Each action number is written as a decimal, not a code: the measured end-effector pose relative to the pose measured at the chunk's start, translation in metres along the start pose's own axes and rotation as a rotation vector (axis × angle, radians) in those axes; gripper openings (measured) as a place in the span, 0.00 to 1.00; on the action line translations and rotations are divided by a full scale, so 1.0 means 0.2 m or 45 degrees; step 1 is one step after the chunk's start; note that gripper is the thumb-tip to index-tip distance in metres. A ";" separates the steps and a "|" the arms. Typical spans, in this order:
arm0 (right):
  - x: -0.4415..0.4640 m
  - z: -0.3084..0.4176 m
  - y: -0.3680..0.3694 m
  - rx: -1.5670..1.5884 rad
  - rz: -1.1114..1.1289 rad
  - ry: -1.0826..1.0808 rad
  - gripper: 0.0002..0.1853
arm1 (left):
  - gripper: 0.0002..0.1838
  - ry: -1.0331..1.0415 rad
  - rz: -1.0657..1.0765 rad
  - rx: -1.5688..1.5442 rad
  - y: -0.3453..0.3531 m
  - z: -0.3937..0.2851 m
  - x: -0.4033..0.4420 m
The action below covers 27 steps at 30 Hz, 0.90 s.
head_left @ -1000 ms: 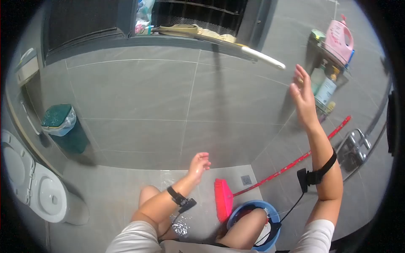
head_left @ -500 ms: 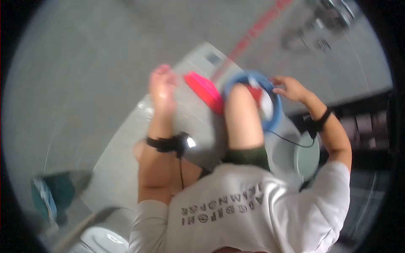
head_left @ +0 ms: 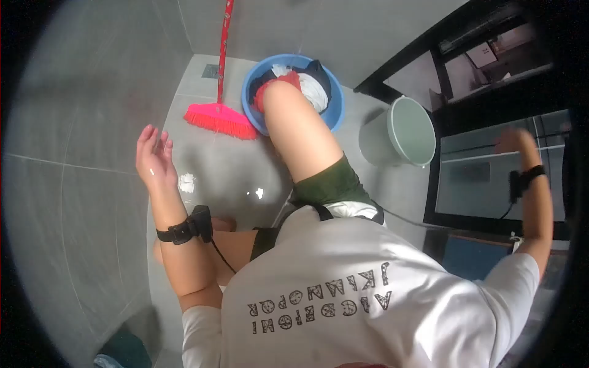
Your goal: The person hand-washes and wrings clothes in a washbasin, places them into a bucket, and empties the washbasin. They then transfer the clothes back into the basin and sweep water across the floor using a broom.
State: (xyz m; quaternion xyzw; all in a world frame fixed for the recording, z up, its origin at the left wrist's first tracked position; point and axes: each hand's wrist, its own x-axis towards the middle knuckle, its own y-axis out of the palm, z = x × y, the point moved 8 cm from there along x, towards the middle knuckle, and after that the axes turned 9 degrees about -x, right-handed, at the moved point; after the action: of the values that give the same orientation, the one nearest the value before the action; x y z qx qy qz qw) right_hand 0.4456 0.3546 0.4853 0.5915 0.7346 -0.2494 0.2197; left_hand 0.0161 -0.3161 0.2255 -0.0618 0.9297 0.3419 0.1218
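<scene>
My left hand is raised at the left, empty, its fingers loosely apart and looking wet. Nearest to it is a pink and red broom with a long red handle, its bristles on the floor. Far to the right, my right hand is lifted in front of a dark-framed glass door and touches nothing I can see; motion blurs its fingers. Beyond my bent knee sits a blue basin. Inside it are red cloth, white cloth and dark cloth, partly hidden by the knee.
A pale green bucket stands right of the basin. The dark-framed door is at the right. A floor drain lies near the far corner. Grey tiled walls rise at the left and back. A dark green container is at lower left.
My right hand has moved from the basin's rim out to the far right. My left hand is still raised and empty. The view has turned, bringing the bucket and door into fuller sight.
</scene>
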 end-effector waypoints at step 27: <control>0.88 2.31 -0.07 1.319 -0.111 -1.060 0.37 | 0.21 0.028 -0.098 0.276 -0.34 0.01 0.11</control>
State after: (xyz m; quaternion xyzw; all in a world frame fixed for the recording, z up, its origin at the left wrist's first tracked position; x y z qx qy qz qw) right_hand 0.4078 0.1964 0.0177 0.4445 0.3969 -0.7865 0.1620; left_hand 0.0085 -0.3671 0.1752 -0.0877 0.9595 0.2337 0.1307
